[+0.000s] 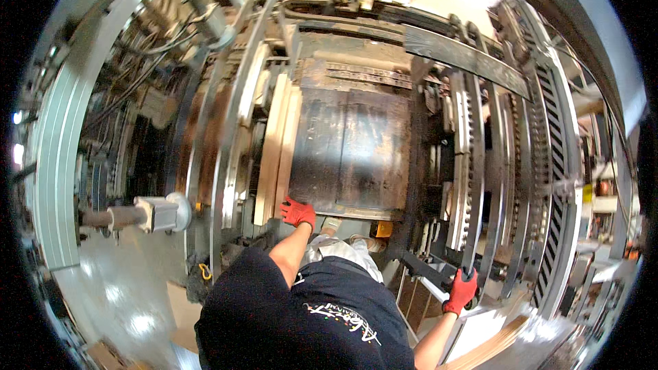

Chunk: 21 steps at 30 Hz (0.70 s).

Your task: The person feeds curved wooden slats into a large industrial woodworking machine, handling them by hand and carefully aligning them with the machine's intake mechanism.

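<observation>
My left hand (pixel 299 213), in a red work glove, rests at the near end of two long pale wooden boards (pixel 282 144). Its fingers are apart and touch the end of the right-hand board. The boards lie side by side along the left edge of a dark, worn metal bed (pixel 353 147). Far to the right, my right hand (pixel 462 291), also in a red glove, is closed around the near end of a curved metal rail (pixel 474 233). Its palm side is hidden.
Metal rails with toothed tracks (pixel 460 171) run along the right, beside a black-and-white striped guard (pixel 554 178). At the left stands a cylindrical metal fitting (pixel 161 213) on a shaft. Thin wooden strips (pixel 490 346) lie at the lower right.
</observation>
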Each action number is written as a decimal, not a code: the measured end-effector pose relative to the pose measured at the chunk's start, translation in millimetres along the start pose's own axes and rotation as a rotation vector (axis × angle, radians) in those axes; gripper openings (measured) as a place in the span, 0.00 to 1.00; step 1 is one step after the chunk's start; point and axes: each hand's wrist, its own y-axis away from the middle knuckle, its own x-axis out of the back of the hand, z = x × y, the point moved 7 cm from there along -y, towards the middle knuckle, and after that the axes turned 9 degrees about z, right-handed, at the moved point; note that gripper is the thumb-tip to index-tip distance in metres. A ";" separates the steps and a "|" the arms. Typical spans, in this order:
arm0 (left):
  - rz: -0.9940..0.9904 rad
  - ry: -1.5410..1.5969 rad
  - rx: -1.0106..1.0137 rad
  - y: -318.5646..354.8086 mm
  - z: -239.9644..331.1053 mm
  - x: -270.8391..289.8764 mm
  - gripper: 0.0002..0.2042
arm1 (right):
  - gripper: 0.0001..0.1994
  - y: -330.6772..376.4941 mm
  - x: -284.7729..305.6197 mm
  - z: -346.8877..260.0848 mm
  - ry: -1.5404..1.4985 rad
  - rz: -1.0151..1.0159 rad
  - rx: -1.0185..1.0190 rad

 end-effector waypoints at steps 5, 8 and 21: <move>-0.087 0.512 -0.771 84.8 109.1 33.9 0.42 | 0.30 5.7 12.9 -13.7 -0.027 0.048 -0.013; -0.387 0.989 -1.019 154.7 174.1 75.4 0.34 | 0.29 1.2 11.9 -15.9 -0.016 0.115 0.037; -0.883 1.227 -2.155 516.6 268.7 266.9 0.25 | 0.27 4.6 54.1 -2.7 -0.441 0.231 -0.012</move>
